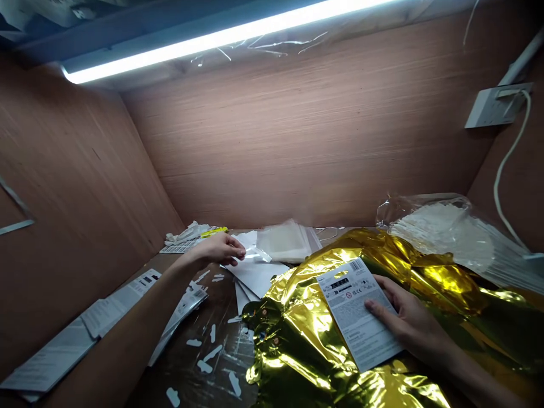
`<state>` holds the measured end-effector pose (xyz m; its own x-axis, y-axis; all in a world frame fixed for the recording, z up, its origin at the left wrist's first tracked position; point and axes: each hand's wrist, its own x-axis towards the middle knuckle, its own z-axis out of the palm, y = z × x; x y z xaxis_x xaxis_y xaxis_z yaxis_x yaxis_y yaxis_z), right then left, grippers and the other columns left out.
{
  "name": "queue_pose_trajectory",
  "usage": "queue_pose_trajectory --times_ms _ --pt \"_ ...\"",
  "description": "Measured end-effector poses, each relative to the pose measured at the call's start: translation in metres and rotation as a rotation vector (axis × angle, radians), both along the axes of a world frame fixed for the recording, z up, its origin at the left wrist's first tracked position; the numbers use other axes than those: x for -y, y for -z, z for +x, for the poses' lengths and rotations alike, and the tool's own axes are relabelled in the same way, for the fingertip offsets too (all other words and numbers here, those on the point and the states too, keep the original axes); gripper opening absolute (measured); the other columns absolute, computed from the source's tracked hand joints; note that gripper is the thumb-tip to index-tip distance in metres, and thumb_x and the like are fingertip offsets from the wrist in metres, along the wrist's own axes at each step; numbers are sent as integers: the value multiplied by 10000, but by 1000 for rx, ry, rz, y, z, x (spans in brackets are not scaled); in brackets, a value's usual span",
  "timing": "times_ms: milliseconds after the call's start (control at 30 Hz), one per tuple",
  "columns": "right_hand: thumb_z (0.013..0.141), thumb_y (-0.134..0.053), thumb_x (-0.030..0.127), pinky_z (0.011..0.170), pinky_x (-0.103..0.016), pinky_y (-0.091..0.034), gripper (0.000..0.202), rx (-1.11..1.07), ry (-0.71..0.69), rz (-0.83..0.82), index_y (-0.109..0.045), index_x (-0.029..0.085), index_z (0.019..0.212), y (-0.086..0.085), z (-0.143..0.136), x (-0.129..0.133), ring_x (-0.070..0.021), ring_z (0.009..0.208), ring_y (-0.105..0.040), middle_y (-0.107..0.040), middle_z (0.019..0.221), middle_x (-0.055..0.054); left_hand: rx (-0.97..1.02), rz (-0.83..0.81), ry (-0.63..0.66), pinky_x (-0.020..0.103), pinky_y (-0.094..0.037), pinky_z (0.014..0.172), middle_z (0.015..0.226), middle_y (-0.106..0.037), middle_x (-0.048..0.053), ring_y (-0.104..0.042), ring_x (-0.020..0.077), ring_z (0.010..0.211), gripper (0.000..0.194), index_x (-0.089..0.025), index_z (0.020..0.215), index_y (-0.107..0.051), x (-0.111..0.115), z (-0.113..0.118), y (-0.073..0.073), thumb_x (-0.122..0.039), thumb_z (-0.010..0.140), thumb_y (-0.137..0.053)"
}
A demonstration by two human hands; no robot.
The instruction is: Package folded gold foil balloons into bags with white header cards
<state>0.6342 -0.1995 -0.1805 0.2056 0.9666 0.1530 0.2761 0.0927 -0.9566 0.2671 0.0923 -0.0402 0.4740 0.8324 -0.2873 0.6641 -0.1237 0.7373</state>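
My right hand (399,317) grips a white printed card pack (355,326) by its right edge, thumb on the face with small text and a barcode. The pack is tilted over a large sheet of shiny gold foil (297,362). My left hand (223,248) is closed in a pinch, and a clear plastic strip (258,254) sticks out from its fingertips. Under that strip lie white paper sheets (259,276). A stack of clear plastic sleeves (287,242) sits just right of it.
Printed packs (114,303) lie in a row on the left, with more packs (181,317) beside my forearm. White paper scraps (204,365) litter the dark tabletop. A bag of white pieces (446,229) stands back right, below a power socket (497,106) with a cable.
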Motion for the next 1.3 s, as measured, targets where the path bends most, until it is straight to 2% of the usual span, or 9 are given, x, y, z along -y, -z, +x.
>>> queue_pose_trajectory --times_ms 133,300,633,733,833,933,1000,1133,1300 --pt "980 -679 513 887 -443 -631 504 -10 20 -18 -527 287 1404 1 1 1 -337 1050 -714 -670 1310 -116 -104 47 -85 233 -524 562 899 -780 79 -738 219 731 385 -169 929 -754 -12 -6 1 -379 637 -891" --pt "971 -684 514 859 -442 -638 514 -7 33 -35 -531 289 1407 2 1 2 -343 1029 -717 -672 1302 -116 -368 150 -210 257 -485 491 595 -695 71 -689 244 586 198 -164 724 -691 -31 -18 17 -206 625 -857" --pt "1005 -638 507 859 -425 -630 519 38 17 -39 -500 243 1430 -10 -3 6 -315 1014 -719 -673 1288 -123 -562 361 -181 269 -412 534 586 -640 64 -648 252 655 306 -185 559 -581 -29 -17 13 -274 501 -868" --pt "1017 -625 489 851 -415 -625 485 47 2 -32 -495 257 1423 -13 -4 6 -298 1005 -721 -681 1276 -104 -518 289 -129 269 -389 506 542 -626 58 -621 227 582 223 -173 543 -618 -19 -17 3 -235 511 -830" --pt "1017 -629 470 855 -403 -619 441 55 -10 3 -516 274 1396 -12 -3 5 -286 1019 -714 -684 1275 -85 -394 227 -101 252 -438 514 712 -718 71 -652 205 618 254 -161 775 -738 -10 -24 -23 -347 620 -813" --pt "1021 -625 455 860 -403 -614 417 49 -18 24 -527 276 1385 -11 -3 3 -280 1020 -711 -687 1271 -79 -41 170 -22 207 -458 534 937 -742 62 -636 143 667 475 -192 1077 -752 -7 -20 -51 -440 682 -843" --pt "1024 -624 443 860 -407 -612 421 36 -22 27 -517 274 1394 -10 -3 1 -279 1019 -712 -687 1274 -81 215 106 -3 197 -457 534 964 -730 76 -605 114 651 508 -177 1126 -744 -12 -2 -54 -425 701 -867" --pt "1028 -623 423 869 -415 -606 429 11 -46 46 -503 259 1406 -7 -2 -1 -280 1033 -710 -680 1288 -93 208 109 -134 241 -527 594 795 -706 87 -635 139 642 255 -102 874 -726 -33 63 -22 -322 795 -827" --pt "1027 -628 389 888 -418 -597 469 18 -65 98 -485 241 1448 -6 -2 -2 -280 1055 -701 -674 1298 -100 -130 199 -238 313 -589 721 908 -705 43 -683 150 776 228 -112 979 -680 -60 117 18 -339 962 -676"
